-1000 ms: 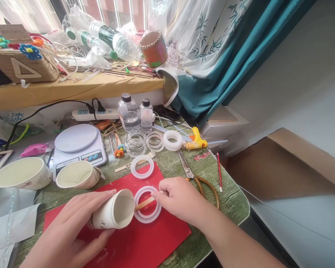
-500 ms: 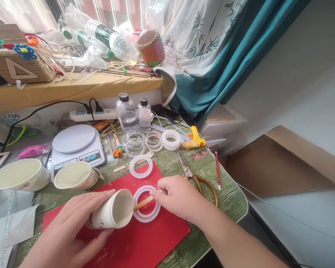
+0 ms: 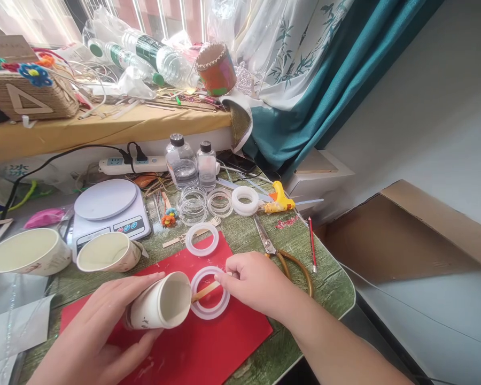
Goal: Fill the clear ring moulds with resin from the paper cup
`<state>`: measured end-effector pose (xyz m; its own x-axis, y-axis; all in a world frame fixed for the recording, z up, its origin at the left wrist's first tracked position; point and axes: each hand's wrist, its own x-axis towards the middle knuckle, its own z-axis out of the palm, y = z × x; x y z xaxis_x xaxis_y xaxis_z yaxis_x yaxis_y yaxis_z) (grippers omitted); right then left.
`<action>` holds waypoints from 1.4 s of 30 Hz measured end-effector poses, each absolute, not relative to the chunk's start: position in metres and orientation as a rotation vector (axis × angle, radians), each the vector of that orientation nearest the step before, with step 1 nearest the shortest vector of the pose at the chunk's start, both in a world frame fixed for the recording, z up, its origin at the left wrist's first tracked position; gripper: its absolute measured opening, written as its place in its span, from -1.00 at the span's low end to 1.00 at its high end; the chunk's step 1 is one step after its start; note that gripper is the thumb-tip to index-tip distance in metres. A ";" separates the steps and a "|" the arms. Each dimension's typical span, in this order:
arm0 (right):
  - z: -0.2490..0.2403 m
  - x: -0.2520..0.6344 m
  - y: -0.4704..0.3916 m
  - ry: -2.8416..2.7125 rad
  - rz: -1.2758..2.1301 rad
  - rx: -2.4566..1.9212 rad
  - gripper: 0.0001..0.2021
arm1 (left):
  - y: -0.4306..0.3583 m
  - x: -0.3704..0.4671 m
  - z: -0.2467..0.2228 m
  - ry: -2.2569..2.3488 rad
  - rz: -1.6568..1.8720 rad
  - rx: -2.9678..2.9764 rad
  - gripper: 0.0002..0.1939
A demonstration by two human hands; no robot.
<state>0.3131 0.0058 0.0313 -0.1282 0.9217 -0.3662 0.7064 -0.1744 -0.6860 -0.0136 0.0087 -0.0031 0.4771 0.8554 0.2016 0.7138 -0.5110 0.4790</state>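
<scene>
My left hand (image 3: 108,315) is wrapped round a white paper cup (image 3: 154,305), tilted with its mouth toward the right. In my right hand (image 3: 250,280) a flat wooden stick (image 3: 206,291) is pinched; its tip is at the cup's rim. Below the stick lies a translucent white ring mould (image 3: 225,302) on a red sheet (image 3: 224,345). A second ring mould (image 3: 190,250) rests farther back, partly over the sheet's edge. How much the cup holds cannot be made out.
Brass-handled scissors (image 3: 282,262) and a red pencil (image 3: 312,246) lie to the right. Behind stand a yellow glue gun (image 3: 279,198), stacked clear rings (image 3: 192,206), two bottles (image 3: 183,168) and a kitchen scale (image 3: 108,200). Two paper bowls (image 3: 60,256) sit at left.
</scene>
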 end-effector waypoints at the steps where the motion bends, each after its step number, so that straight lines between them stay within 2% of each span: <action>1: 0.031 0.313 0.006 -1.828 1.191 -1.880 -0.49 | 0.007 -0.013 -0.003 1.347 0.596 2.374 -0.53; 24: 0.031 0.313 0.009 -1.862 1.198 -1.906 -0.52 | 0.007 -0.010 0.000 1.352 0.643 2.343 -0.50; 42: 0.032 0.313 0.009 -1.863 1.198 -1.911 -0.51 | 0.005 -0.011 -0.002 1.284 0.671 2.379 -0.57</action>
